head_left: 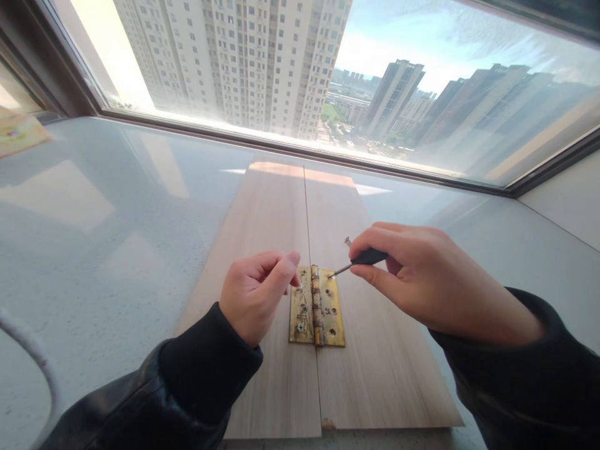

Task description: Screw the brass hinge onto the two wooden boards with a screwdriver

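Note:
A brass hinge [317,306] with worn, stained leaves lies flat across the seam of two pale wooden boards [272,212]. Screw heads sit in its left leaf, while lower holes in the right leaf look open. My right hand [407,269] is closed around the dark handle of a screwdriver [368,257], whose tip touches the right leaf near its top hole. Beside those fingertips a screw [347,240] shows; whether it is held or lying on the board I cannot tell. My left hand [257,290] is curled shut by the left leaf, its fingertips partly hidden.
The boards rest on a glossy white sill [140,250] below a large dark-framed window [300,150]. A pale cable [40,359] curves at the lower left. Some yellowish packaging [21,132] lies at the far left.

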Motion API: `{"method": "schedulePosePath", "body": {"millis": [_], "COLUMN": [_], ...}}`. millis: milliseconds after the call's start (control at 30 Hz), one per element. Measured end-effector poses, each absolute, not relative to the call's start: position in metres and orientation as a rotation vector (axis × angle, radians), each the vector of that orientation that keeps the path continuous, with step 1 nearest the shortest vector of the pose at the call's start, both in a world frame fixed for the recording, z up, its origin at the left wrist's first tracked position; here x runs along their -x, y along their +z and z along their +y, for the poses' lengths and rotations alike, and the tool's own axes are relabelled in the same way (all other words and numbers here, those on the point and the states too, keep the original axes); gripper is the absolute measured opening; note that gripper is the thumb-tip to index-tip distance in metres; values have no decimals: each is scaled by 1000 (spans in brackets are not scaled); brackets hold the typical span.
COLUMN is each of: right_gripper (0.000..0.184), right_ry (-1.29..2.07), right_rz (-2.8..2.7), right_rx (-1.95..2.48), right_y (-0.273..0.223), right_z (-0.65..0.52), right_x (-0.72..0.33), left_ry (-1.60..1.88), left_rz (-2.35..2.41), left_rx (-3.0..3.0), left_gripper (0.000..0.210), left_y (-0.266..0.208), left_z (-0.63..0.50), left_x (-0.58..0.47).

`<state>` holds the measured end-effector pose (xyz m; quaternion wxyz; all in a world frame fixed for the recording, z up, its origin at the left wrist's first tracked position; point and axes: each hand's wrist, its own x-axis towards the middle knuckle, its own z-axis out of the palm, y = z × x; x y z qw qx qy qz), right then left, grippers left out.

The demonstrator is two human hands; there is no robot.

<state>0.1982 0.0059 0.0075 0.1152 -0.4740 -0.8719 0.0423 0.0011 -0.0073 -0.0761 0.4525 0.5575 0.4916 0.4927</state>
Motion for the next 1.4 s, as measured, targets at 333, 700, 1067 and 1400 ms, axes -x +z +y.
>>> {"method": "schedulePosePath", "body": {"millis": [333,700,1067,1400], "right_gripper": [23,17,26,12], "right_ry": [-29,113,109,149], "right_rz": [-2519,-2516,-2566,-2534], "right_rx": [1747,1476,1577,1429], "right_y": [4,10,2,6], "right_z": [2,3,10,10], "right_x": [-195,-196,-210,-200], "left_ry": [1207,1217,1209,1207], "left_rz": [1215,1206,1217,1216], "left_rx": [-1389,-1416,-1414,-1387], "left_gripper": [40,40,41,40], "left_y": [-76,-76,-75,-74], "left_z": [-8,-7,-8,-8], "left_x": [-1,-1,-1,-2]}}
